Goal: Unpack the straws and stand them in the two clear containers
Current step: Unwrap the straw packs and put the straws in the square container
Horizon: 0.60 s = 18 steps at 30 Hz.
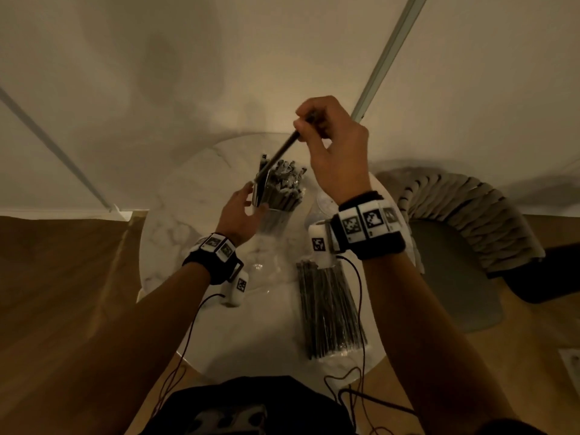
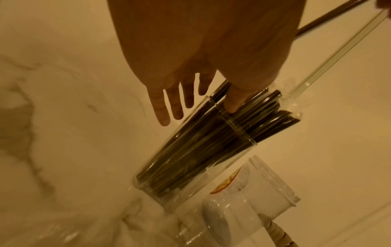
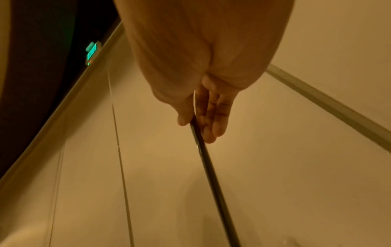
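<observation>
A clear container point(image 1: 273, 215) packed with several dark straws point(image 1: 284, 180) stands mid-table. My left hand point(image 1: 248, 199) lies against its left side; in the left wrist view its fingers point(image 2: 165, 115) are straight and the thumb touches the straws point(image 2: 260, 107) at the rim of the container point(image 2: 190, 167). My right hand point(image 1: 314, 127) is raised above, pinching one dark straw point(image 1: 282, 150) that slants down toward the container's mouth. In the right wrist view this straw point(image 3: 211, 167) runs down from the fingers point(image 3: 217, 123). The second clear container point(image 2: 266, 187) holds no straws. A wrapped straw bundle point(image 1: 329, 312) lies at the front right.
The round marble table point(image 1: 251, 324) is small, with its edge close on all sides. Crumpled clear wrapping point(image 1: 263, 268) lies near my left wrist. A chair with a ribbed back point(image 1: 470, 215) stands to the right. Wrist cables point(image 1: 361, 309) trail over the front edge.
</observation>
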Each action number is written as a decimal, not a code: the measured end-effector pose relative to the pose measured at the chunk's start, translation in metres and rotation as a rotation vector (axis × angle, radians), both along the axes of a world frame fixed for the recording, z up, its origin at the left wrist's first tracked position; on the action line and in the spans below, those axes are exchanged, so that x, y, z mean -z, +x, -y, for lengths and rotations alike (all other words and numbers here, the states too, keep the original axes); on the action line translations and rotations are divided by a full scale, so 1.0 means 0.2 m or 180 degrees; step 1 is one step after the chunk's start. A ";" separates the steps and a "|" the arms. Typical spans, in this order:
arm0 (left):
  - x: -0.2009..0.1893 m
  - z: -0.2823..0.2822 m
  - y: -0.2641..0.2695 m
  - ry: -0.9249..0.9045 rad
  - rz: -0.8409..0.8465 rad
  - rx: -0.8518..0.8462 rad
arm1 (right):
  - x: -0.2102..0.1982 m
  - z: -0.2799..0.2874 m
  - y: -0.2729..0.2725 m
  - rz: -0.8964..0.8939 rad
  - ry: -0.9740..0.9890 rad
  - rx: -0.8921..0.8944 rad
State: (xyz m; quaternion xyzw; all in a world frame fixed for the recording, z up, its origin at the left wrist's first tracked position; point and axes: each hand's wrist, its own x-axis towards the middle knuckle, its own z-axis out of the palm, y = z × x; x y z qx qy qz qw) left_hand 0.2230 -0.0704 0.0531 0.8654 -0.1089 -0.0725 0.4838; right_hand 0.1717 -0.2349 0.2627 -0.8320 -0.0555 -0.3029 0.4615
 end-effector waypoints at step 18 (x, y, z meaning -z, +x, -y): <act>0.01 -0.01 -0.04 -0.0137 0.0094 0.0106 | 0.59 -0.10 0.25 -0.1305 -0.2333 0.0541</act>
